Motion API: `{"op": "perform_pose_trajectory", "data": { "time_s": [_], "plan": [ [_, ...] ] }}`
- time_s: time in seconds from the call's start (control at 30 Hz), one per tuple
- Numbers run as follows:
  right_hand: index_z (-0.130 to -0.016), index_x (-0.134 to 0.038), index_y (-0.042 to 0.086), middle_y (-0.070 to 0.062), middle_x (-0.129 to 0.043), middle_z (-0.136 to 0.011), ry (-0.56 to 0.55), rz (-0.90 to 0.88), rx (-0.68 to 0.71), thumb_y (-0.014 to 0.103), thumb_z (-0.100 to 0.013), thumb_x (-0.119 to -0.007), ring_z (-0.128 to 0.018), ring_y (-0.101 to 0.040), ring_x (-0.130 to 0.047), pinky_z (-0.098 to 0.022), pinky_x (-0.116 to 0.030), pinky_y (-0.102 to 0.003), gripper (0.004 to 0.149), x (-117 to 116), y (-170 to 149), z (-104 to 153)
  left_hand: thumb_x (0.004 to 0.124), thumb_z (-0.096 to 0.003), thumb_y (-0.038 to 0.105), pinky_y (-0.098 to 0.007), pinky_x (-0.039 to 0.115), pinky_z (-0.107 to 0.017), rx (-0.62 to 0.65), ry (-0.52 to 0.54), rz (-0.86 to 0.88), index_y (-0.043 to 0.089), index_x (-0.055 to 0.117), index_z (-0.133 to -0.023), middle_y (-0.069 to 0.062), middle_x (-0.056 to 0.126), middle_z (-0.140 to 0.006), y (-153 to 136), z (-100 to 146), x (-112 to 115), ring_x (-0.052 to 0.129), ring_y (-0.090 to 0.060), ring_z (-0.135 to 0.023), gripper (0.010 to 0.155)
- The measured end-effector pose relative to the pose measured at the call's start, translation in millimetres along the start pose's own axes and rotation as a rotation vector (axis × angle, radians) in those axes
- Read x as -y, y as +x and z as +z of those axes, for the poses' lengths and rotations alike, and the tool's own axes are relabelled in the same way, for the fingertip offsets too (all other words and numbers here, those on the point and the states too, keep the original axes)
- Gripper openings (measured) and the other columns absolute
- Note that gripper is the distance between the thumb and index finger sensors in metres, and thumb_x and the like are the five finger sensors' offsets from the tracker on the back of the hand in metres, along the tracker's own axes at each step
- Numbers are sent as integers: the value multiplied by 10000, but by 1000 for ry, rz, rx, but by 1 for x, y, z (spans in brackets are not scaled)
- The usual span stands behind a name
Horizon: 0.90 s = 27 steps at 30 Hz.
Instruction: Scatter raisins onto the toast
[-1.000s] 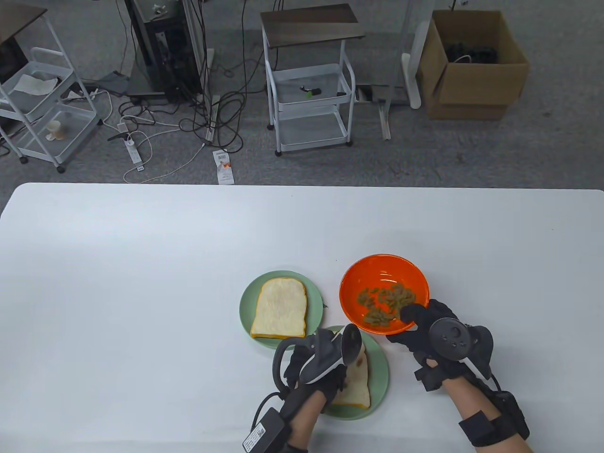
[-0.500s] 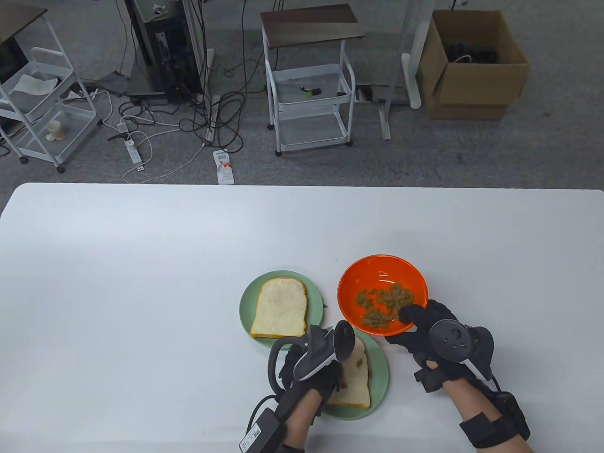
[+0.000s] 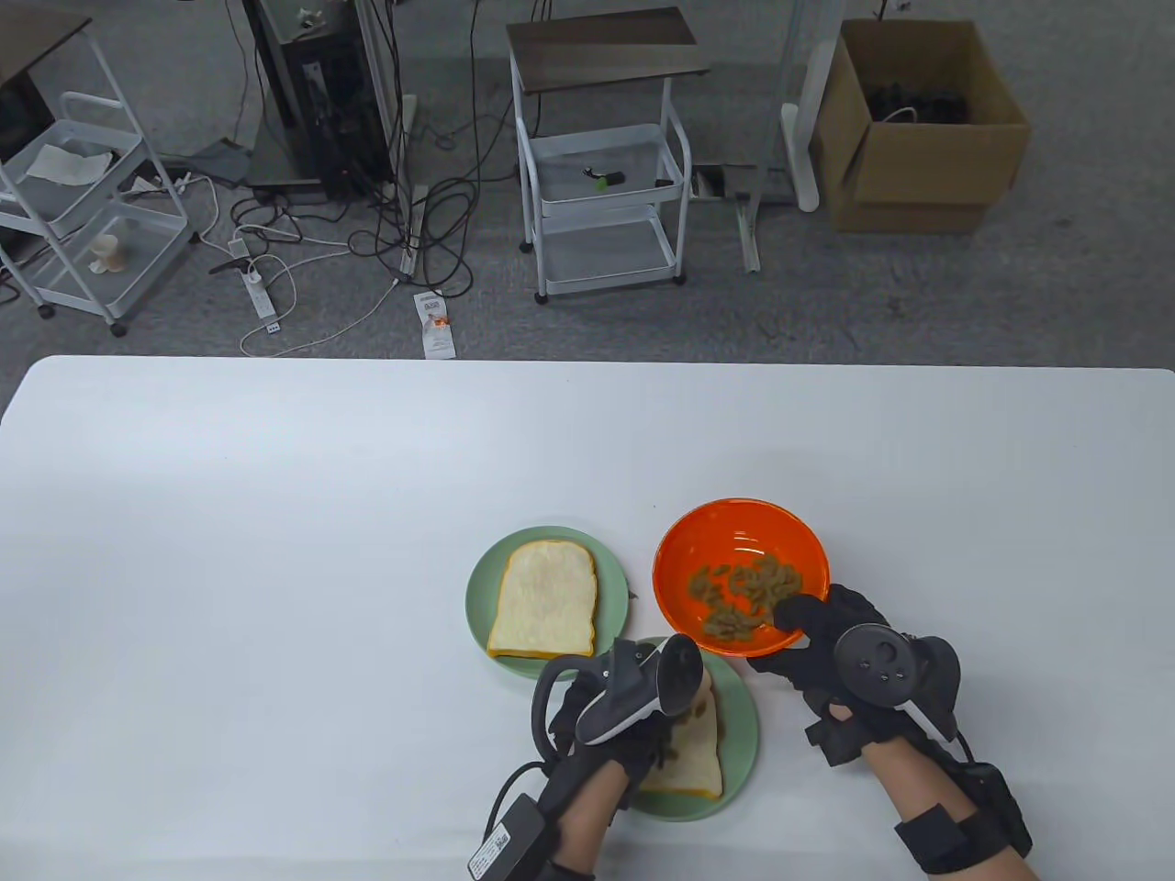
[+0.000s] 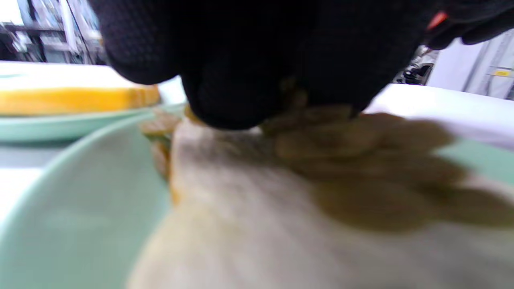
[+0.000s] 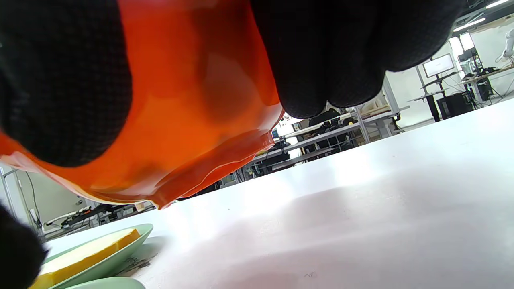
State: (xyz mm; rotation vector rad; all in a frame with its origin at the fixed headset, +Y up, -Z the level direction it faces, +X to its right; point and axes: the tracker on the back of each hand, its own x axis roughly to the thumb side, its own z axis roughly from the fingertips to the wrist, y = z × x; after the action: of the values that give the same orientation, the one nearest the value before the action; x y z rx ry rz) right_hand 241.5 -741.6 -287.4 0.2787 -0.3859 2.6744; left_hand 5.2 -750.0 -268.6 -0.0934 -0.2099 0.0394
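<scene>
A raisin-topped toast (image 3: 696, 762) lies on the near green plate (image 3: 744, 734). My left hand (image 3: 675, 725) hovers low over it. In the left wrist view its bunched fingertips (image 4: 233, 92) pinch raisins just above the raisins (image 4: 361, 168) lying on the toast (image 4: 241, 224). My right hand (image 3: 799, 633) grips the near rim of the orange bowl (image 3: 698, 541), thumb inside, fingers under it. The bowl holds raisins (image 3: 748, 587). In the right wrist view the bowl (image 5: 192, 100) is raised off the table on my fingers (image 5: 329, 60).
A second, plain toast (image 3: 546, 596) lies on the far green plate (image 3: 479, 587), left of the bowl and touching the near plate; it also shows in the right wrist view (image 5: 84, 249). The white table (image 3: 275, 551) stretches left and back.
The orange bowl has shifted slightly left in my right hand's grip. My left hand drifted a little left, then back right, staying over the near toast.
</scene>
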Motion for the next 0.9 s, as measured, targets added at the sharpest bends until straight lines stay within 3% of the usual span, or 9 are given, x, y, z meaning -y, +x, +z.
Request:
{"op": "perform_pose_trajectory", "data": {
  "time_s": [0.23,0.4,0.5,0.6,0.73,0.83,0.9],
  "plan": [
    [-719,-946,136,-329,-935,-777,2,-1,0,566,-218,-1055,-746,-568,-877,-542,-688,-683,668,0,0,0,966,-405,414,-266,969,-417,-6,39,7,421,864,-892,103,983,-807,-4,0,-2,1106,-60,-485,498],
    [-718,-947,136,-331,-935,-777,6,0,3,565,-217,-1056,-744,-568,-879,-541,-688,-683,669,0,1,1,962,-417,361,-271,976,-440,79,-43,141,418,865,-892,94,976,-827,-5,1,-5,1112,-72,-527,488],
    [-720,-946,135,-329,-934,-780,5,-4,10,563,-219,-1056,-747,-568,-876,-543,-688,-683,668,1,1,1,958,-414,394,-310,953,-472,70,-15,141,433,884,-868,122,991,-809,-6,3,-9,1100,-106,-590,462],
    [-722,-945,136,-327,-932,-784,5,-8,19,561,-217,-1058,-750,-566,-876,-545,-687,-682,669,1,2,1,891,-405,570,-337,943,-457,41,44,110,424,961,-780,134,1062,-716,-9,5,-11,1106,-138,-574,408],
    [-722,-945,138,-326,-932,-785,1,-3,29,561,-216,-1058,-753,-565,-874,-546,-687,-682,669,0,3,2,874,-391,612,-328,949,-392,49,82,71,414,987,-742,126,1089,-667,-10,8,-15,1121,-140,-500,418],
    [-724,-944,138,-327,-931,-786,-4,5,40,560,-217,-1058,-753,-567,-873,-547,-685,-682,670,0,5,3,880,-376,631,-306,948,-341,62,255,59,400,1008,-701,116,1104,-600,-10,18,-29,1120,-124,-419,419],
    [-726,-943,140,-327,-930,-785,-15,12,55,559,-223,-1054,-753,-566,-873,-547,-686,-681,665,-1,7,4,856,-365,678,-307,942,-363,58,360,46,395,1000,-710,109,1090,-623,-9,25,-36,1111,-126,-445,469]
  ]
}}
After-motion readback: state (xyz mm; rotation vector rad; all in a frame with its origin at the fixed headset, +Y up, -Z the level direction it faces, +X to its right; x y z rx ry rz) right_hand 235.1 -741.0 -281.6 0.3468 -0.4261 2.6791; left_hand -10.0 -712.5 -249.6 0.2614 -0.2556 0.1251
